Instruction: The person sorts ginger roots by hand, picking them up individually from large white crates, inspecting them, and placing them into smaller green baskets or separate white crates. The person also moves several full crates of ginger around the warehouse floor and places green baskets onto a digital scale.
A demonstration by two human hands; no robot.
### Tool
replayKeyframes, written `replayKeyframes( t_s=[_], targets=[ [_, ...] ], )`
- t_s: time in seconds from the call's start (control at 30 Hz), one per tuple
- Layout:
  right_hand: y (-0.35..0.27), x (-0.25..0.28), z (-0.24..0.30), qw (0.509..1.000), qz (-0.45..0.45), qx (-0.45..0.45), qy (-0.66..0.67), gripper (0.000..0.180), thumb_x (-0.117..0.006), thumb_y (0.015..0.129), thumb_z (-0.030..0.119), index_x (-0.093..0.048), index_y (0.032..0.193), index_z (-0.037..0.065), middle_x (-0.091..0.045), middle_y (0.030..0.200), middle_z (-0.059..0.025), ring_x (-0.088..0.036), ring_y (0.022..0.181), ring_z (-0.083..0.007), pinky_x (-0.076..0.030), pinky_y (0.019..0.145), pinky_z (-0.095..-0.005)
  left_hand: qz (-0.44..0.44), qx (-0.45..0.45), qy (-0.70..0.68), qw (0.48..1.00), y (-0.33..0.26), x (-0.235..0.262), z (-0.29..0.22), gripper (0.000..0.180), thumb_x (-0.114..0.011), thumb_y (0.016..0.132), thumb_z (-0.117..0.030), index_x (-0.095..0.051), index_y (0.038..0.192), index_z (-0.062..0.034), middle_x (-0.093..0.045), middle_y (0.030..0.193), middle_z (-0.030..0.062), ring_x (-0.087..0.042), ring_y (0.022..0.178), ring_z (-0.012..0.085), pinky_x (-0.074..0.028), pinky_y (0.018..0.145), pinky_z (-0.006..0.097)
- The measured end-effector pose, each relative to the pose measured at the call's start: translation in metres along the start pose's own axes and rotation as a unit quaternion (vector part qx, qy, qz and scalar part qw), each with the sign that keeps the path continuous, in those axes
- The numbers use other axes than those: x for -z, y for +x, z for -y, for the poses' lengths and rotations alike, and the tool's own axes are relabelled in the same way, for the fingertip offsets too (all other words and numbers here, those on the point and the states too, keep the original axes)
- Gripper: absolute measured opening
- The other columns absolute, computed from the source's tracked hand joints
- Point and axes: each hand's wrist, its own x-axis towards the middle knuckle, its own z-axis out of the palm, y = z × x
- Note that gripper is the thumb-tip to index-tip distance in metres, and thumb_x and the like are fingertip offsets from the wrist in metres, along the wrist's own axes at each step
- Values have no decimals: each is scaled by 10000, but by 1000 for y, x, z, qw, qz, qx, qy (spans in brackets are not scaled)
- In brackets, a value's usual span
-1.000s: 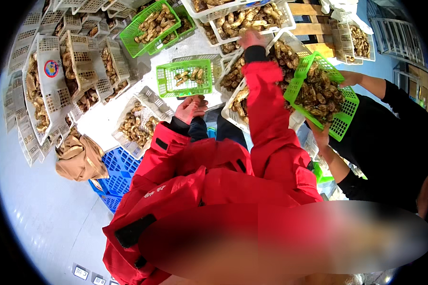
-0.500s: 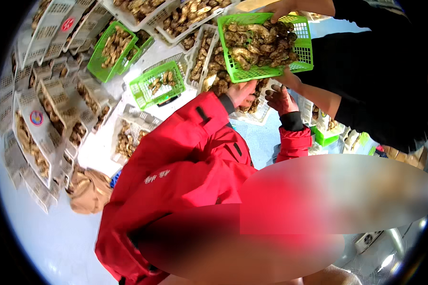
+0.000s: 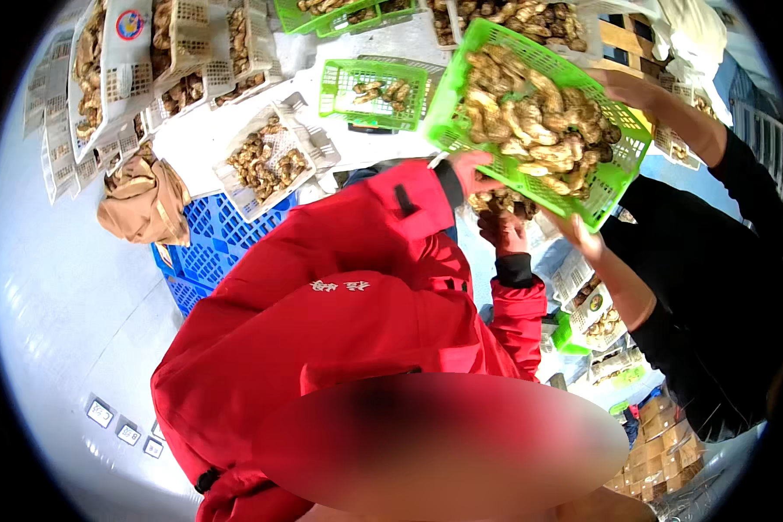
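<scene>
A person in black sleeves (image 3: 670,313), on the right, holds a bright green basket (image 3: 448,135) in both hands. Thick pale-brown mushrooms (image 3: 535,113) fill this tilted basket. My left hand (image 3: 471,170), in a red sleeve, is at the basket's lower left corner; its fingertips are partly hidden, so its grip is unclear. My right hand (image 3: 505,233) sits just below the basket with bent fingers that look apart. Its darkened fingertips reach more mushrooms (image 3: 506,202) under the basket, and I cannot make out anything held.
A smaller green basket (image 3: 331,94) holds a few mushrooms on the white table. A white crate (image 3: 301,141) of small mushrooms stands nearer, beside a blue pallet (image 3: 230,228) and a brown bag (image 3: 143,209). White crates (image 3: 130,78) are stacked at the left. A woven brown surface (image 3: 665,452) shows lower right.
My view has turned, shifting the table up and right. The green basket has come lower and nearer my hands, tilted more. My right hand's fingers are more bent than before.
</scene>
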Motion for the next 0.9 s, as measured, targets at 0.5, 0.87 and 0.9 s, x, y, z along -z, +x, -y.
replayKeyframes(
  t_s=[0.5,0.87,0.9],
  targets=[
    [229,-212,-184,954,-29,-290,65,241,-521,765,320,-449,815,95,-495,613,-65,-466,480,-187,-372,387,-269,-367,-277,260,849,-319,354,-178,185,-449,757,-58,-500,909,34,-535,954,139,-515,883,275,-445,774,338],
    [390,-160,-266,946,-171,-143,235,213,-463,798,208,-482,943,53,-558,914,-81,-511,880,-222,-461,678,-295,-459,-182,-168,853,-349,434,-135,224,-461,773,-152,-480,975,-57,-550,949,110,-557,738,260,-428,386,237],
    [388,-172,-261,932,-126,-167,295,187,-456,798,191,-484,929,60,-561,903,-77,-516,843,-217,-461,620,-299,-455,-162,-111,869,-353,451,-129,217,-459,780,-163,-482,966,-55,-550,944,109,-555,731,258,-419,391,233]
  ],
)
